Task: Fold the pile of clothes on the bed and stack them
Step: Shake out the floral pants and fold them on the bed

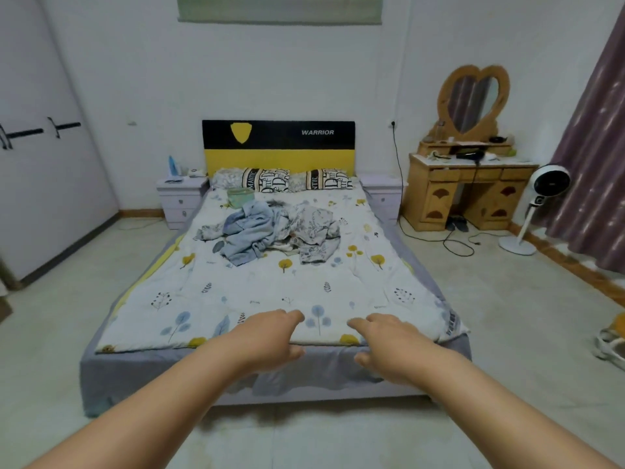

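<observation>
I see left hand (270, 336) and right hand (389, 346) loose, holding nothing | pile of clothes (270, 231) far up bed (338, 299) | risk: overreaching drags tangled garments.

quilt (270, 292) white w/ yellow + blue tree print; clothes pile (270, 231) light blue & grey floral; headboard (279, 147) black/yellow.

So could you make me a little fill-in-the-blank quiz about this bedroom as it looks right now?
1. The pile of clothes lies on the ____.
2. The white word on the black headboard reads ____.
3. The mirror above the wooden dressing table is ____-shaped.
4. The left hand and right hand each hold ____.

Missing words: bed; WARRIOR; heart; nothing
</observation>
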`<action>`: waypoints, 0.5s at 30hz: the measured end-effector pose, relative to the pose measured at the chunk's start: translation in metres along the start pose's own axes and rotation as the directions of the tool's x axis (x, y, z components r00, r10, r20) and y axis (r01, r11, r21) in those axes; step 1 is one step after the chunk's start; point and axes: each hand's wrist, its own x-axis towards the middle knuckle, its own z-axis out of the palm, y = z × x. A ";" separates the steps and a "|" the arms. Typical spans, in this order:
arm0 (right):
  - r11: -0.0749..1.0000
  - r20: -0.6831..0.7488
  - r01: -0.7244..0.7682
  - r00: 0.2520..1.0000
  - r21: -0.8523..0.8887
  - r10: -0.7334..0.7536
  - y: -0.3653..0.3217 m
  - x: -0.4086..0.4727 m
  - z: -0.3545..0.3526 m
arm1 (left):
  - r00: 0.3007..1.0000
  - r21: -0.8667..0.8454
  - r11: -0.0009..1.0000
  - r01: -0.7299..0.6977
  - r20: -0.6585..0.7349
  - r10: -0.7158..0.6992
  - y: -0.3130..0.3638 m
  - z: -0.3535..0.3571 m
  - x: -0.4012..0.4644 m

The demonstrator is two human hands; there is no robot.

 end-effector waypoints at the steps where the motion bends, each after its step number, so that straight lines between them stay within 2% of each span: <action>1: 1.000 -0.003 0.018 1.000 0.006 -0.018 0.000 0.010 0.000 | 1.000 -0.002 1.000 0.018 0.004 -0.018 -0.006 -0.001 0.005; 7: 0.995 0.037 0.095 0.995 -0.008 -0.094 -0.002 0.072 -0.005 | 0.996 -0.003 0.996 0.088 0.004 -0.088 -0.043 -0.006 0.047; 15: 0.996 0.016 0.079 0.997 -0.042 -0.079 0.009 0.146 -0.033 | 0.990 0.028 0.990 0.141 0.002 -0.141 -0.080 -0.020 0.115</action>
